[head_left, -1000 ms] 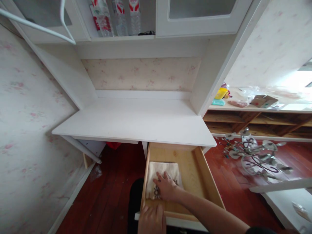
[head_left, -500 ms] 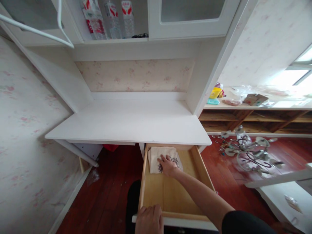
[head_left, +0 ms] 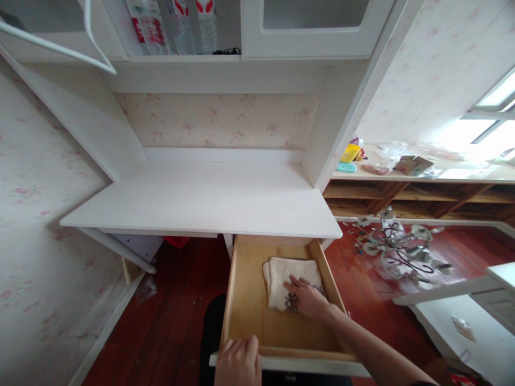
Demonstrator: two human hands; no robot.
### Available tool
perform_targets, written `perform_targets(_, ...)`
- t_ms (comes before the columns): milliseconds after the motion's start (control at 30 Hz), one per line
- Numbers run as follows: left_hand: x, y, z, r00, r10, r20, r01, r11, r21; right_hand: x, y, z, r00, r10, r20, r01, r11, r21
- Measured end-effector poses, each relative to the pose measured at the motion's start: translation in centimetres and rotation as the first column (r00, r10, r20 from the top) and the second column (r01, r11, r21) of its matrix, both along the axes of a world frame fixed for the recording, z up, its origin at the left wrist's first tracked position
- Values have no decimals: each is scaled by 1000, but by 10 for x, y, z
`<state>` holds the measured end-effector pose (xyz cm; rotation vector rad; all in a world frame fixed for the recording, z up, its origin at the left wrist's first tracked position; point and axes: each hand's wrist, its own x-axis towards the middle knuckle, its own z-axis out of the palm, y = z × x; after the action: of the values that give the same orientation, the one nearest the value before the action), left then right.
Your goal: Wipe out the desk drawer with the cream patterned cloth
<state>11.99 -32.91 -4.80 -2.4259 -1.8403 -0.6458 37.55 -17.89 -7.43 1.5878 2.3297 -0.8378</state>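
A pulled-out wooden drawer [head_left: 247,300] with a white front hangs below the white desk. Inside it, toward the right side, lies a folded cream cloth [head_left: 281,273] with a dark flower pattern. My right hand [head_left: 308,300] rests flat on that cloth, fingers spread. At the drawer's front left corner, my left hand [head_left: 238,362] is wrapped over the front edge; its fingertips curl over the rim.
The white desk top [head_left: 209,198] spans above the drawer. Plastic bottles [head_left: 183,29] stand in the upper cabinet, and a white rod frame [head_left: 60,51] juts in at upper left. A chandelier [head_left: 402,249] lies on the red floor at right, before a low shelf [head_left: 362,190].
The cloth has slid from the drawer's back left toward the front right, with my right hand on it. My left hand still grips the drawer front.
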Motion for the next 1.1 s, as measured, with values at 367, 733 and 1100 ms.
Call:
perform_targets(367, -3, 2, -9, 999, -26, -23, 28, 997, 75, -76, -56, 15, 971, 179, -156, -185, 982, -23)
perform_targets(733, -4, 2, -14, 996, 7, -92, 7, 990, 144, -150, 34, 5, 981, 157, 111, -166, 983, 80)
perform_targets(1100, -5, -2, -12, 1000, -17, -8, 17, 998, 60, -75, 63, -13, 993, -81, 84, 71, 991, 113)
